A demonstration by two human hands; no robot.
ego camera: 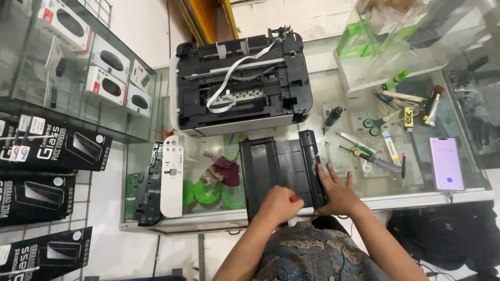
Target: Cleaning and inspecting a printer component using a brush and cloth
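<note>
Black plastic printer cover (281, 171) lies flat near the front edge of the glass table (406, 195), just before the opened printer (239, 80). The right hand (338, 192) presses flat on its right end, fingers spread and released. The left hand (279, 204) is clenched around a red-handled tool (294, 199) at the panel's near edge. The panel looks light, stiff and somewhat brittle, with smooth faces; its long edges seem the safest hold. Scissors (372, 125) and a phone (446, 163) lie well apart, rightward.
</note>
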